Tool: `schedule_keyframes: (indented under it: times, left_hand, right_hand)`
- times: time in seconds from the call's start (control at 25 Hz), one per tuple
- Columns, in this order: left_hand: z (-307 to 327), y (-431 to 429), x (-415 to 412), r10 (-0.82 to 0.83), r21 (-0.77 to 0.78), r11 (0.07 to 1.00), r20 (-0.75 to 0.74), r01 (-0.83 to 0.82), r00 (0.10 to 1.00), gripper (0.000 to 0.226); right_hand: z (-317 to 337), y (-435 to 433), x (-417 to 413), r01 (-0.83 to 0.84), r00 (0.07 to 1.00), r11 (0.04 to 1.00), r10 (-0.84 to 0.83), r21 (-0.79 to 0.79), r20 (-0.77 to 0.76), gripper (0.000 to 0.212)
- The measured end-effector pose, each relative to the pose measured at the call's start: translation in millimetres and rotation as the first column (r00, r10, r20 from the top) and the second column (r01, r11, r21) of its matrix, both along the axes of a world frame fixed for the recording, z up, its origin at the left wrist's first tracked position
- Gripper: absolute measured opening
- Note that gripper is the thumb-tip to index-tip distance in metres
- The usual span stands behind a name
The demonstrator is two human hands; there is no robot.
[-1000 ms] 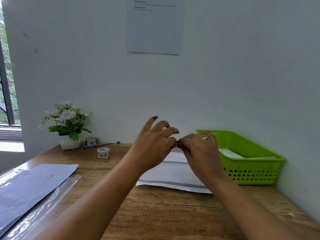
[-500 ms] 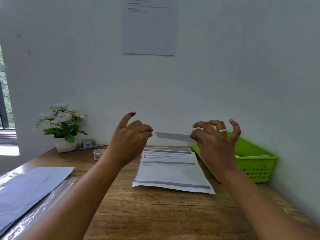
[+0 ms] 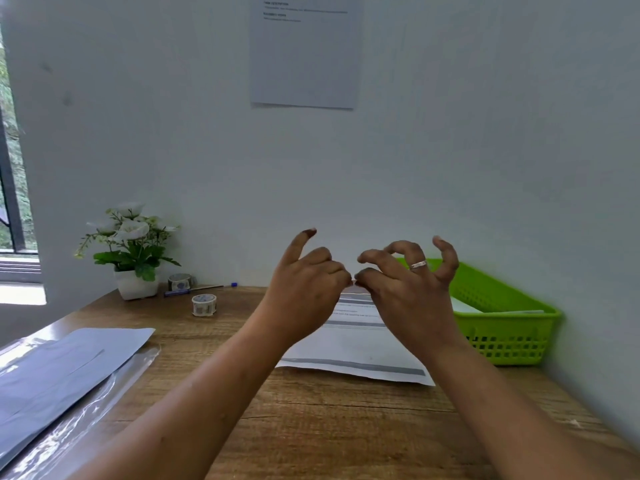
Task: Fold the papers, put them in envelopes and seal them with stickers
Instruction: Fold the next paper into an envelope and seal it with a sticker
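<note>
The left hand (image 3: 304, 292) and right hand (image 3: 408, 299) are pinching fingertip-to-fingertip above the paper (image 3: 356, 344), probably preparing its fold; what they're gripping, I cannot tell.

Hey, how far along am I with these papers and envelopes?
Done: unclear; a white sheet lies in the green basket, but I cannot tell if it is a sealed envelope. In hand: left hand and right hand meet fingertip to fingertip above the paper; what they pinch is too small to see. Left: that paper lies flat, unfolded; the envelopes sit at the left edge; a sticker roll stands near the plant.
</note>
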State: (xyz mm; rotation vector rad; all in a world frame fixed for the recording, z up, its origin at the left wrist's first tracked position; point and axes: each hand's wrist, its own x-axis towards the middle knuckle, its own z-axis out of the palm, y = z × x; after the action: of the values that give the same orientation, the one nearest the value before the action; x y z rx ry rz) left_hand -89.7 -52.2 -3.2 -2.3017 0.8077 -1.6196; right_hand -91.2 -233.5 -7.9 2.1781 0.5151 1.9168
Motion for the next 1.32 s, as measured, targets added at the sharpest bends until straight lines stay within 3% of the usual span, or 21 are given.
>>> schedule_keyframes:
  times: [0.4, 0.64, 0.72, 0.84, 0.92, 1.04, 1.16, 1.32]
  left_hand:
    - [0.3, 11.2, 4.8, 0.029, -0.018, 0.999, 0.005, -0.029, 1.000, 0.012]
    - [-4.7, 54.8, 14.1, 0.127, -0.111, 0.985, -0.035, -0.130, 0.991, 0.011]
    - [-8.0, 48.2, 14.3, 0.105, -0.088, 0.990, -0.027, -0.107, 0.994, 0.008]
    - [-8.1, 27.2, 11.3, 0.021, -0.053, 0.998, 0.029, -0.020, 0.999, 0.008]
    - [-7.5, 18.7, 9.2, -0.020, -0.035, 0.999, 0.066, 0.022, 0.998, 0.011]
    - [-9.5, 19.3, 11.6, -0.024, 0.002, 1.000, 0.072, 0.024, 0.997, 0.012]
    - [-15.5, 36.7, 18.1, 0.075, -0.016, 0.997, 0.001, -0.075, 0.997, 0.010]
    - [-24.8, 57.8, 24.5, 0.312, -0.010, 0.948, -0.138, -0.317, 0.940, 0.010]
  right_hand:
    - [10.3, -46.1, 8.8, 0.114, 0.993, 0.989, -0.109, 0.094, -0.051, 0.011]
    - [18.5, -85.4, 3.1, 0.117, 0.985, 0.903, -0.051, 0.414, -0.167, 0.022]
    - [22.0, -64.4, 2.0, 0.062, 0.980, 0.929, 0.013, 0.365, -0.199, 0.025]
    - [9.8, -20.7, 2.5, -0.019, 0.954, 0.994, 0.049, 0.106, -0.295, 0.028]
    - [-1.9, -7.2, 4.2, -0.057, 0.952, 0.998, 0.052, -0.009, -0.301, 0.018]
    - [-1.5, -9.2, 1.7, -0.053, 0.950, 0.998, 0.058, 0.024, -0.308, 0.010]
    - [5.7, -18.2, -0.4, 0.032, 0.952, 0.999, -0.023, 0.026, -0.305, 0.011]
    - [6.0, -16.7, -2.6, 0.137, 0.942, 0.987, -0.157, -0.088, -0.297, 0.012]
